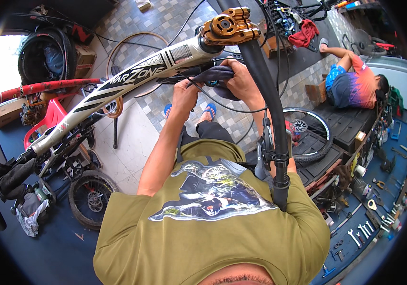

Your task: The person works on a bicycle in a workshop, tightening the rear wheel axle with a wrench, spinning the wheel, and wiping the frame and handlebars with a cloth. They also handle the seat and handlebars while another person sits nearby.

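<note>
A white bicycle frame tube (94,99) with black markings runs diagonally across the view to a gold stem (229,26) on a black handlebar (265,85), with black cables around it. Just below the frame, my left hand (184,95) has its fingers closed at a dark, soft-looking piece like a cloth (213,74). My right hand (239,80) grips the same dark piece beside the cables, its fingertips partly hidden. Part of my right forearm lies behind the handlebar and brake lever (267,147).
Another person (351,85) bends over black cases (336,128) at the right, near a bicycle wheel (308,152). Wrenches (360,232) lie along the right bench. A red bicycle frame (42,86), red chair (42,121), tires (46,57) and another wheel (89,199) stand at the left.
</note>
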The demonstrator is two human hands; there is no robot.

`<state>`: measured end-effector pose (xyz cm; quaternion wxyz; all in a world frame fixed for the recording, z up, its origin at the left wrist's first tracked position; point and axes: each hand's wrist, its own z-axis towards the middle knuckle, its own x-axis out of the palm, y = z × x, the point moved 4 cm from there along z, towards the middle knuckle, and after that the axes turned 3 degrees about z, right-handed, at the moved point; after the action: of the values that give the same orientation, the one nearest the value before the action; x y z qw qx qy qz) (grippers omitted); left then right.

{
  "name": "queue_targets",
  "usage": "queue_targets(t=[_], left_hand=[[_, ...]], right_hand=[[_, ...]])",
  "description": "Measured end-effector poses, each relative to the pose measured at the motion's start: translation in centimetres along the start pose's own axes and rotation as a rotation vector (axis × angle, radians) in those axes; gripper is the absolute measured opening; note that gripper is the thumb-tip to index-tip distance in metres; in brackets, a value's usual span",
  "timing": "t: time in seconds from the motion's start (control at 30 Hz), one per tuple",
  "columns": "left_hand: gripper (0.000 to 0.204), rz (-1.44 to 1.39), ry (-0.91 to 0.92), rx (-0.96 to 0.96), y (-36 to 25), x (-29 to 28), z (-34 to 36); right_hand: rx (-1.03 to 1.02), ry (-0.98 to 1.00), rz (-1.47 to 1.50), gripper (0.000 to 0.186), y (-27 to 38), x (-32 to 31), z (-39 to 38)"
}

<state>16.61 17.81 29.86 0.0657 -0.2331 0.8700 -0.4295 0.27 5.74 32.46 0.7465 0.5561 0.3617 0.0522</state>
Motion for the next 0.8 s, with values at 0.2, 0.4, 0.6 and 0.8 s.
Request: queue_targets(t=[0.2, 0.4, 0.6, 0.8], left_hand=[[0.019, 0.158, -0.004, 0.101, -0.7, -0.1, 0.6], [0.021, 0.099, -0.012, 0.11, -1.7, 0.8, 0.9], [0.028, -0.128, 0.052, -0.171, -0.6, 0.5, 0.2], [0.029, -0.145, 0.041, -0.21, 0.0, 0.3, -0.2]], right_hand=[[0.067, -0.031, -0.046, 0.016, -0.5, -0.4, -1.1], [0.168, -0.036, 0.061, 0.016, -1.5, 0.0, -2.5], [0.152, 0.004, -0.005, 0.015, -1.9, -0.7, -1.1], [0.17, 0.049, 0.084, 0.019, -1.7, 0.0, -1.3]])
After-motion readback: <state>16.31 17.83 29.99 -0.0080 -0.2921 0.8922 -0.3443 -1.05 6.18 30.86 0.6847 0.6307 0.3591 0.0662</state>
